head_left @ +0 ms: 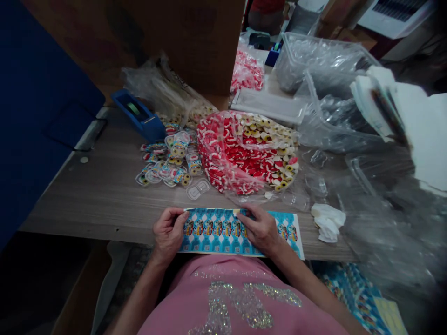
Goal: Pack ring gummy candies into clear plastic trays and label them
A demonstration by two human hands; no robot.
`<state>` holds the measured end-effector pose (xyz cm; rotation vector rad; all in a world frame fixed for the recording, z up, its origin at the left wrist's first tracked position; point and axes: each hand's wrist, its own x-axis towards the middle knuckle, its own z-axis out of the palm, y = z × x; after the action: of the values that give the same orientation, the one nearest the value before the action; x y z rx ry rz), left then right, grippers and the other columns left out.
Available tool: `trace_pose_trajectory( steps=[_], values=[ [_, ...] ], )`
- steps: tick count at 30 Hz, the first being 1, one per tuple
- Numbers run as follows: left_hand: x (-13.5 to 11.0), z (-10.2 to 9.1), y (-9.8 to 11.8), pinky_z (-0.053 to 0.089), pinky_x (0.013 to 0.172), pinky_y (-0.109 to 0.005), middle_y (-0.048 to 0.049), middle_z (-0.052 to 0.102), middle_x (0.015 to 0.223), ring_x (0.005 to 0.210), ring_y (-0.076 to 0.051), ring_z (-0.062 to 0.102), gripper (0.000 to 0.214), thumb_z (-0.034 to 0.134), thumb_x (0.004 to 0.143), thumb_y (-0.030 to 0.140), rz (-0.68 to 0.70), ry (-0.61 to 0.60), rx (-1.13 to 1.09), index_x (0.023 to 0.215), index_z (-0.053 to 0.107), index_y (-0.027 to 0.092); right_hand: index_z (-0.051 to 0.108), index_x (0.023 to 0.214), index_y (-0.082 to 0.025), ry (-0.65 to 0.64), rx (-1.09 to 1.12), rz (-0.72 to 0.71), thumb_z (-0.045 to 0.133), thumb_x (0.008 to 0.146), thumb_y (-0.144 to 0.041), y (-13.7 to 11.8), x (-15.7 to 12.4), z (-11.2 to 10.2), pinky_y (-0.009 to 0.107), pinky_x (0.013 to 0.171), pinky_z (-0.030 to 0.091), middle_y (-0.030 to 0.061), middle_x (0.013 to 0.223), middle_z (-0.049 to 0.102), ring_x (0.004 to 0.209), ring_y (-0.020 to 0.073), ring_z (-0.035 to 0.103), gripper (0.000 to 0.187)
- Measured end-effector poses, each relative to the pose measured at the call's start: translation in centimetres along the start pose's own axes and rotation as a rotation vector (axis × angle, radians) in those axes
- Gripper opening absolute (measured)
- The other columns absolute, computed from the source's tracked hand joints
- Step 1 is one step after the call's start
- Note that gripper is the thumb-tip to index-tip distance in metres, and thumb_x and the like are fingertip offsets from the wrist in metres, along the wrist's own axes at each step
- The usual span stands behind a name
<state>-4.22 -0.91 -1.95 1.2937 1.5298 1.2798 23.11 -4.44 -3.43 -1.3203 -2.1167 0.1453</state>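
A blue sheet of printed stickers (209,230) with repeating cartoon figures lies at the table's front edge, close to my body. My left hand (169,232) pinches its upper left corner between thumb and fingers. Over the right part of the sheet is my right hand (261,230), its fingertips closed at the top edge beside a small pale patch. Beyond the sheet sits a clear bag (226,158) of red-and-white and yellowish eye-like pieces. Several small filled plastic packs (171,163) are heaped left of the bag, with a clear, open plastic case (198,189) in front.
A blue tape dispenser (139,116) stands behind the packs, before a tall cardboard box (167,42). Clear bins (324,60) of plastic cases fill the right back. Crumpled white paper (328,222) lies at right. More printed sheets (359,293) are below the table edge.
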Motion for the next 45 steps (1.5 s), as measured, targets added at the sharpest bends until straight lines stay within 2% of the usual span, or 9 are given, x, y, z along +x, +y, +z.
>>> trace_pose_trajectory(
  steps=[4,7,11,19,25,31,38,43,45],
  values=[
    [0.1,0.0,-0.1,0.045,0.052,-0.019,0.0022,0.061,0.061,0.053,-0.010,0.054,0.015,0.070,0.073,0.030,0.007,-0.004,0.055,0.072,0.063,0.017,0.058,0.127,-0.026,0.125,0.175,0.227,0.058,0.086,-0.015,-0.3,-0.1,-0.7,0.031,0.064,0.055,0.0122,0.121,0.055,0.078,0.0156,0.061,0.043],
    [-0.1,0.0,-0.2,0.047,0.056,-0.020,0.0021,0.062,0.063,0.056,-0.010,0.056,0.012,0.069,0.073,0.028,0.061,-0.015,0.056,0.072,0.064,0.017,0.058,0.124,-0.023,0.116,0.223,0.355,0.062,0.084,-0.018,-0.2,0.2,-1.4,0.033,0.065,0.056,0.0116,0.118,0.054,0.080,0.0172,0.060,0.041],
    [-0.4,-0.1,-0.5,0.049,0.063,-0.022,0.0009,0.064,0.069,0.063,-0.012,0.060,0.009,0.069,0.073,0.025,0.148,-0.008,0.019,0.074,0.064,0.018,0.067,0.104,-0.020,-0.010,0.142,0.301,0.062,0.084,-0.018,0.0,-0.1,-1.4,0.042,0.083,0.055,0.0125,0.118,0.054,0.096,0.0227,0.061,0.021],
    [-0.4,-0.1,-0.3,0.046,0.056,-0.020,0.0025,0.061,0.063,0.057,-0.010,0.055,0.011,0.069,0.075,0.027,0.079,-0.004,0.044,0.074,0.064,0.018,0.069,0.096,-0.022,0.087,0.120,0.178,0.057,0.086,-0.010,-0.3,-1.3,-0.7,0.034,0.072,0.056,0.0093,0.112,0.056,0.085,0.0168,0.060,0.021],
    [-0.5,0.0,-0.3,0.046,0.055,-0.020,0.0025,0.061,0.062,0.055,-0.010,0.055,0.012,0.068,0.075,0.028,0.088,0.016,0.103,0.075,0.064,0.017,0.052,0.130,-0.025,0.150,0.243,0.402,0.066,0.082,-0.019,0.2,-1.8,-2.2,0.030,0.058,0.054,0.0117,0.122,0.050,0.075,0.0151,0.059,0.051],
    [-0.5,-0.2,-0.9,0.050,0.061,-0.021,0.0015,0.065,0.068,0.061,-0.011,0.060,0.011,0.068,0.075,0.027,0.213,0.030,0.112,0.076,0.064,0.018,0.067,0.105,-0.016,-0.078,0.040,0.344,0.064,0.084,-0.023,1.1,-1.4,-3.3,0.043,0.085,0.055,0.0145,0.117,0.053,0.101,0.0262,0.060,0.022],
    [-0.4,-0.4,-1.2,0.049,0.058,-0.021,0.0015,0.064,0.066,0.058,-0.011,0.059,0.012,0.069,0.075,0.029,0.163,0.056,0.128,0.077,0.064,0.017,0.067,0.090,-0.019,0.012,0.032,0.214,0.057,0.088,-0.015,1.0,-2.6,-2.2,0.034,0.076,0.055,0.0109,0.109,0.056,0.087,0.0186,0.061,0.011],
    [-0.4,-0.4,-1.3,0.050,0.063,-0.022,0.0011,0.065,0.070,0.064,-0.011,0.061,0.011,0.069,0.076,0.027,0.224,0.047,0.132,0.079,0.064,0.018,0.062,0.110,-0.020,-0.001,0.129,0.378,0.061,0.087,-0.019,0.6,-1.9,-2.9,0.033,0.073,0.054,0.0095,0.109,0.058,0.080,0.0164,0.061,0.023],
    [-0.4,-0.4,-1.3,0.051,0.066,-0.023,0.0005,0.065,0.072,0.066,-0.012,0.062,0.012,0.068,0.076,0.028,0.263,0.042,0.136,0.079,0.063,0.018,0.066,0.105,-0.020,-0.065,0.134,0.390,0.061,0.087,-0.020,0.7,-1.3,-3.2,0.032,0.074,0.053,0.0077,0.102,0.061,0.083,0.0180,0.062,0.019]
  ],
)
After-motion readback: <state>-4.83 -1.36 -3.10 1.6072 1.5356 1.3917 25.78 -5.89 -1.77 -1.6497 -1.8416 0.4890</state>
